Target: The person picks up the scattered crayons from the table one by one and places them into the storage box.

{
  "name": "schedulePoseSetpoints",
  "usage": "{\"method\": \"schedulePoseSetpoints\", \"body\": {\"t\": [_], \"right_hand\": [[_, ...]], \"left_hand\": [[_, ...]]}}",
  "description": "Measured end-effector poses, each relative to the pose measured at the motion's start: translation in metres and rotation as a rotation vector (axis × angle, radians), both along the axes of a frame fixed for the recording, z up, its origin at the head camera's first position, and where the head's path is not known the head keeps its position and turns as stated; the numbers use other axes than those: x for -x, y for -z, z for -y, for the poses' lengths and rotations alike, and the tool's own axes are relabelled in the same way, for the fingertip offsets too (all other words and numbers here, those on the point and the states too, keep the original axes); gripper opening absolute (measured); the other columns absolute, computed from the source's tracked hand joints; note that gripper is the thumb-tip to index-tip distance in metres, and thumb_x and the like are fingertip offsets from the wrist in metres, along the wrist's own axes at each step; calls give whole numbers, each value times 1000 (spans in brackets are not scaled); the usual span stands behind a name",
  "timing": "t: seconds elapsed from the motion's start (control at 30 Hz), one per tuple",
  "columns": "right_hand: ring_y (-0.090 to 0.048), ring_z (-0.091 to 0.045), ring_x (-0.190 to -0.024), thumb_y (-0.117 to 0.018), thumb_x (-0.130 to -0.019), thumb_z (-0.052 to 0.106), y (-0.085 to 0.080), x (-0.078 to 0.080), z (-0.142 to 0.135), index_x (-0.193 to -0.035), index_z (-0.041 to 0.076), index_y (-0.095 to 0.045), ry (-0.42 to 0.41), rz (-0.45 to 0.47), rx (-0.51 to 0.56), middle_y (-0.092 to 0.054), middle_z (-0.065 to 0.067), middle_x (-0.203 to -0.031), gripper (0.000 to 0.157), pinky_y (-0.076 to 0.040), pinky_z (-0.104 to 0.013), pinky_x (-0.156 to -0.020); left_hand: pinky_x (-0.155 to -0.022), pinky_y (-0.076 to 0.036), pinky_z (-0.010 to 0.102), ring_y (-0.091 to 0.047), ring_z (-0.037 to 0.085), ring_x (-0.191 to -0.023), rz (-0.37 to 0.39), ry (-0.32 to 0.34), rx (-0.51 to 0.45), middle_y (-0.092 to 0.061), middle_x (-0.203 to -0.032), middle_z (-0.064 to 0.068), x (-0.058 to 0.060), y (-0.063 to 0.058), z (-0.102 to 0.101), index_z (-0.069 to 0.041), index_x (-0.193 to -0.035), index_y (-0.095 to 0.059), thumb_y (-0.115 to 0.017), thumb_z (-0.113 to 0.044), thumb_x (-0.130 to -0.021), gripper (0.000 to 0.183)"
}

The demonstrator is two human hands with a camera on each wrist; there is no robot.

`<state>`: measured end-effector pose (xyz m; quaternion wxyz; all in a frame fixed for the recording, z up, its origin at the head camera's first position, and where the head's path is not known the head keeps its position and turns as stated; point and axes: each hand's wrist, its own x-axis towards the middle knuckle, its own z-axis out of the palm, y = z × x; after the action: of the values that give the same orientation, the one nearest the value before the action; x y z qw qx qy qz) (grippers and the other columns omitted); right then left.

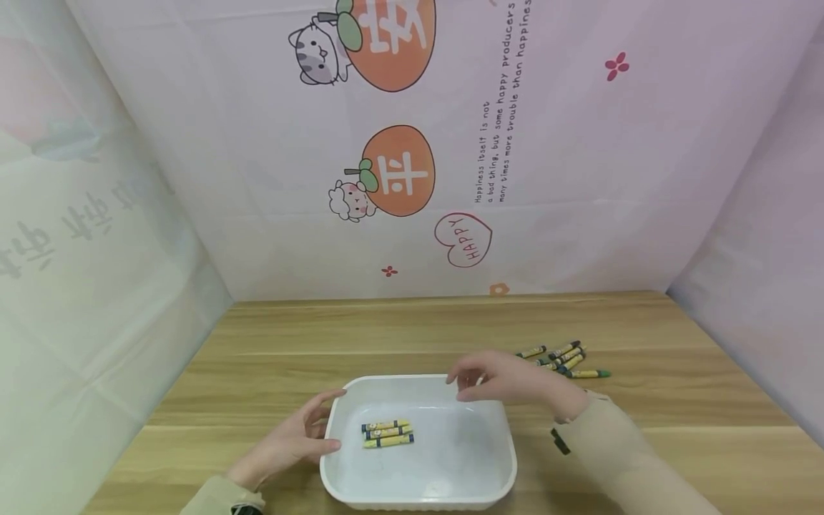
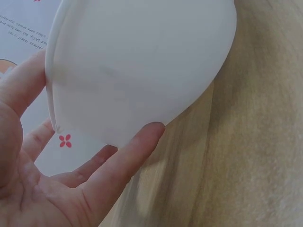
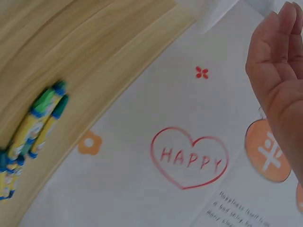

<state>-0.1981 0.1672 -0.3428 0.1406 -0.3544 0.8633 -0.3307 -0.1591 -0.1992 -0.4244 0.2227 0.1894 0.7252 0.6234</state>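
A white rectangular plastic basin (image 1: 463, 458) stands near the front of the table, its rounded side also filling much of the left wrist view. Inside lie three yellow-wrapped crayons (image 1: 388, 432) side by side, toward the left. My left hand (image 1: 290, 440) holds the basin's left end, thumb and fingers spread around its rim and side. Over the basin's back right corner hovers my right hand (image 1: 505, 379), its fingers loosely bent and nothing visible in them. In the right wrist view, the right hand (image 3: 284, 80) shows partly at the right edge, its fingertips close together.
Several loose crayons (image 1: 569, 357) lie in a heap on the wooden table (image 1: 290, 329), behind and right of the basin. One with a green tip (image 1: 589, 373) points right. Printed white cloth walls (image 1: 566, 179) rise behind the table and at both sides.
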Motion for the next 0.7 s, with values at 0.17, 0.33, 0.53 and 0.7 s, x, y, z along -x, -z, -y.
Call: {"method": "schedulePoseSetpoints", "body": {"t": [0.17,0.33,0.53,0.7], "right_hand": [[-58,-13,-94,-65,-89,25,8,-1,-33,-111,12,-65,119,38,34,-64,2,-97,26,-52,-29,-83],[-59,-10,-96,-67,-88,26,22,5,-66,-114,4,-63,195,14,44,-66,-4,-102,35,-52,-25,-83],[-61,-15,-94,-65,-89,22,37,10,-98,-115,-1,-62,234,3,66,-66,-13,-104,35,-54,-28,-79],[-59,-16,-92,-65,-89,19,43,12,-122,-116,-1,-62,327,-10,48,-65,-13,-104,33,-53,-25,-75]], "left_hand": [[-78,-57,43,-50,35,-118,-3,8,-8,-28,-138,39,0,0,-1,0,-148,-16,-67,-6,-85,81],[-78,-57,44,-50,36,-118,-1,3,-7,-28,-139,39,1,0,0,0,-148,-17,-67,-6,-85,81],[-79,-57,43,-49,38,-120,5,-6,5,-28,-139,38,0,-1,0,0,-148,-17,-68,-8,-84,82],[-79,-57,43,-47,40,-121,7,-12,6,-27,-140,39,0,-2,-1,0,-148,-17,-68,-7,-84,82]]}}
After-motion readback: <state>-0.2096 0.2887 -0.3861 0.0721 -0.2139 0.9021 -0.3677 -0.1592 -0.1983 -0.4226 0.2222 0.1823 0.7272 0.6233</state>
